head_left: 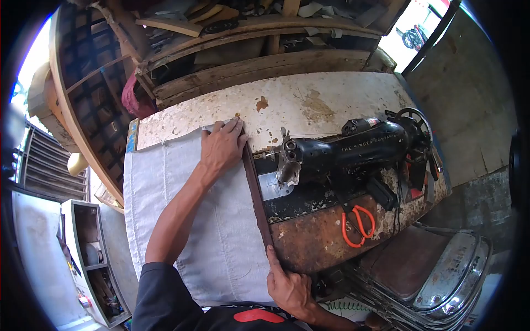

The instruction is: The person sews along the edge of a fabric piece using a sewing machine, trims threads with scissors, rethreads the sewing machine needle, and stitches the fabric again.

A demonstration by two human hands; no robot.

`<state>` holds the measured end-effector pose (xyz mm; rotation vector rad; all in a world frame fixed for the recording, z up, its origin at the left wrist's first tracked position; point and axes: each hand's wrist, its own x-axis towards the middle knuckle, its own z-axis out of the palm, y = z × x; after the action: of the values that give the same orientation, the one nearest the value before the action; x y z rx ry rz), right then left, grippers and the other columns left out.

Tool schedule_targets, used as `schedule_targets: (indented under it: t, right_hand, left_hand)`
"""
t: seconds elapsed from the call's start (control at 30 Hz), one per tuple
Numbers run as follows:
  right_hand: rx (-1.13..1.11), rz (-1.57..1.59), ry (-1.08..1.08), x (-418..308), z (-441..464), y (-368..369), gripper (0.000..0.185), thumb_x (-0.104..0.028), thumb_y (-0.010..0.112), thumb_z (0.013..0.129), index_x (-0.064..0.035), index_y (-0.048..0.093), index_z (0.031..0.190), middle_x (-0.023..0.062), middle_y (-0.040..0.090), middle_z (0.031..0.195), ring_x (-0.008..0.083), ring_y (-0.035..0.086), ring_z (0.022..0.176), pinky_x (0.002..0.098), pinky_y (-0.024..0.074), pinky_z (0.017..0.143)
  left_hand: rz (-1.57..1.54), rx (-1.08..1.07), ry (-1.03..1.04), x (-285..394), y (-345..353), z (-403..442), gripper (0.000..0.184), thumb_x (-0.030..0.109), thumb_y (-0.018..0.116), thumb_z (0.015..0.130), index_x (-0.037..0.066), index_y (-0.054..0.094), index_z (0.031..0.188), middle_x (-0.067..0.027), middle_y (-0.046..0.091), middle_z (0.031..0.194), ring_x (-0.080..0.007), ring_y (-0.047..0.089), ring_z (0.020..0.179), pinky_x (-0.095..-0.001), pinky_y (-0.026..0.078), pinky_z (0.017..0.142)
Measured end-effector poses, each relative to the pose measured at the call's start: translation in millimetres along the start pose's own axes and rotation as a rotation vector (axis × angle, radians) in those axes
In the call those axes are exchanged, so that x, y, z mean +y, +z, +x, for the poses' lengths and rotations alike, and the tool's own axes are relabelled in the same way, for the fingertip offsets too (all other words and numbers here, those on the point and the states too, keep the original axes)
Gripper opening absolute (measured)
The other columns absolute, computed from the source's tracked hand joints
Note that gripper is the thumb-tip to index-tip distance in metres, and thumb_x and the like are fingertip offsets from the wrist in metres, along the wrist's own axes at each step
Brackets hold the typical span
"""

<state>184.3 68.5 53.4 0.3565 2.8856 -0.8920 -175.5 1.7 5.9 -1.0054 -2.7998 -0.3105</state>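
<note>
A pale grey-white cloth (190, 220) with stitched seams lies over the left part of the sewing table, its near end reaching my body. Along its right edge runs a narrow dark brown strip (255, 193). My left hand (223, 144) rests flat on the cloth's far right corner, fingertips by the strip's top end. Lower down, my right hand (290, 289) stretches its index finger onto the strip's near end, while the other fingers are bent and partly hidden. Just right of the strip stands a black sewing machine (353, 151), its needle end facing the cloth.
Orange-handled scissors (359, 226) lie on the worn tabletop (314, 237) below the machine. A stack of metal-framed chairs (436, 265) stands at the lower right. Wooden shelves (265, 69) with scraps rise behind the table. An open cabinet (91, 248) is at left.
</note>
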Motion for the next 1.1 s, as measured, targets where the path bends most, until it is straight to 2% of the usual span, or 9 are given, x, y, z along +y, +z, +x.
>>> schedule_targets:
  t: [0.03, 0.07, 0.27, 0.5, 0.6, 0.77, 0.9, 0.97, 1.1]
  right_hand:
    - [-0.022, 0.000, 0.006, 0, 1, -2, 0.070, -0.013, 0.065, 0.089, -0.0110, 0.048, 0.157, 0.0184, 0.062, 0.053, 0.0397, 0.067, 0.049, 0.0540, 0.0571, 0.054]
    - [-0.047, 0.003, 0.011, -1, 0, -4, 0.071, -0.013, 0.065, 0.089, -0.0109, 0.047, 0.158, 0.0187, 0.061, 0.053, 0.0400, 0.066, 0.049, 0.0544, 0.0571, 0.054]
    - [-0.086, 0.002, 0.035, 9, -16, -16, 0.078, -0.012, 0.063, 0.089, -0.0145, 0.039, 0.163, 0.0198, 0.061, 0.053, 0.0413, 0.066, 0.049, 0.0562, 0.0561, 0.055]
    - [-0.001, -0.017, 0.027, 21, -35, -8, 0.078, -0.014, 0.064, 0.092, -0.0196, 0.035, 0.164, 0.0191, 0.062, 0.054, 0.0402, 0.065, 0.047, 0.0566, 0.0538, 0.049]
    - [0.010, -0.025, 0.012, 24, -47, -13, 0.077, -0.014, 0.063, 0.093, -0.0194, 0.034, 0.165, 0.0197, 0.063, 0.055, 0.0404, 0.067, 0.049, 0.0565, 0.0541, 0.049]
    - [-0.131, 0.008, 0.023, 41, -87, -24, 0.073, -0.015, 0.064, 0.093, -0.0183, 0.041, 0.162, 0.0192, 0.065, 0.057, 0.0399, 0.067, 0.050, 0.0548, 0.0549, 0.050]
    - [-0.189, 0.034, 0.000, 55, -125, -38, 0.070, -0.016, 0.064, 0.093, -0.0177, 0.045, 0.160, 0.0189, 0.064, 0.057, 0.0399, 0.066, 0.049, 0.0544, 0.0548, 0.051]
    - [-0.301, 0.013, 0.000, 58, -132, -48, 0.070, -0.016, 0.064, 0.093, -0.0171, 0.045, 0.160, 0.0187, 0.065, 0.057, 0.0400, 0.067, 0.050, 0.0542, 0.0548, 0.052]
    - [-0.280, 0.000, -0.001, 61, -135, -49, 0.069, -0.017, 0.064, 0.093, -0.0174, 0.044, 0.160, 0.0196, 0.065, 0.059, 0.0402, 0.068, 0.052, 0.0542, 0.0553, 0.053]
  left_hand:
    - [0.057, 0.021, -0.015, -2, 0, -4, 0.046, 0.039, 0.056, 0.104, 0.013, 0.064, 0.141, -0.0048, 0.059, 0.152, -0.0319, 0.053, 0.134, -0.0581, 0.046, 0.105]
    - [0.068, -0.109, -0.054, -2, -4, -6, 0.061, 0.048, 0.050, 0.105, 0.017, 0.047, 0.157, -0.0034, 0.052, 0.160, -0.0339, 0.046, 0.143, -0.0612, 0.036, 0.114]
    - [-0.018, -0.081, -0.042, -10, 2, -12, 0.064, 0.053, 0.041, 0.107, 0.018, 0.041, 0.161, -0.0059, 0.054, 0.158, -0.0380, 0.040, 0.147, -0.0572, 0.025, 0.119]
    - [-0.032, -0.151, -0.086, -6, -4, -10, 0.065, 0.052, 0.046, 0.106, 0.019, 0.039, 0.161, -0.0115, 0.060, 0.151, -0.0381, 0.041, 0.147, -0.0583, 0.025, 0.119]
    - [-0.020, -0.205, -0.106, 2, -11, -15, 0.062, 0.052, 0.047, 0.105, 0.014, 0.048, 0.154, -0.0092, 0.059, 0.152, -0.0383, 0.044, 0.144, -0.0595, 0.027, 0.118]
    - [-0.041, -0.126, -0.060, 34, -8, -53, 0.055, 0.054, 0.047, 0.106, 0.020, 0.055, 0.149, -0.0011, 0.051, 0.161, -0.0358, 0.044, 0.144, -0.0600, 0.028, 0.116]
    - [-0.095, -0.111, 0.024, 58, -10, -92, 0.056, 0.054, 0.052, 0.104, 0.025, 0.053, 0.152, -0.0012, 0.048, 0.163, -0.0346, 0.041, 0.147, -0.0585, 0.026, 0.116]
    - [-0.088, -0.134, 0.025, 68, -12, -101, 0.061, 0.057, 0.053, 0.103, 0.024, 0.050, 0.155, -0.0001, 0.044, 0.166, -0.0345, 0.038, 0.148, -0.0590, 0.024, 0.116]
    - [-0.067, -0.114, 0.022, 73, -11, -106, 0.070, 0.060, 0.054, 0.101, 0.021, 0.047, 0.158, -0.0006, 0.042, 0.168, -0.0341, 0.036, 0.149, -0.0595, 0.024, 0.116]
